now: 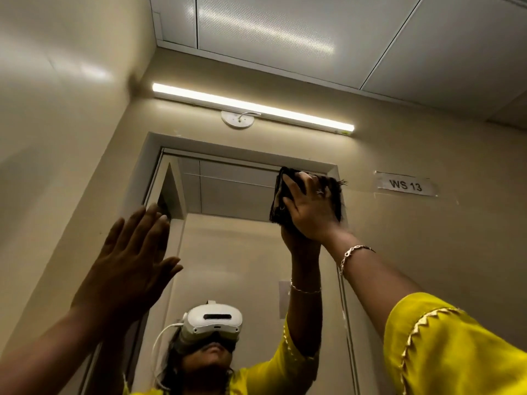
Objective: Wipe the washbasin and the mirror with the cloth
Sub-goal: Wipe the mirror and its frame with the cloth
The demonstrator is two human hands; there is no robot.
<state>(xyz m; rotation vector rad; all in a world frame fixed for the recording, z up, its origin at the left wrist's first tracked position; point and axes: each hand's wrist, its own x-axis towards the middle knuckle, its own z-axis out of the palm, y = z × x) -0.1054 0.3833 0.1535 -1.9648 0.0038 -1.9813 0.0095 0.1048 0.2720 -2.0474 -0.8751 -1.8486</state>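
While right hand (313, 206) presses dark cloth (281, 195) flat on mirror (228, 195), left hand (134, 258) open-palmed; washbasin unseen.

Dim, warm tube light (252, 107) glare

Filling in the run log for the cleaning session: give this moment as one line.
stage: mirror wipe | right hand: pressing dark folded cloth on wall mirror, upper right corner | left hand: open, flat at mirror's left edge | washbasin: not visible

Beige walls (427, 252), lit tube light (251, 106)
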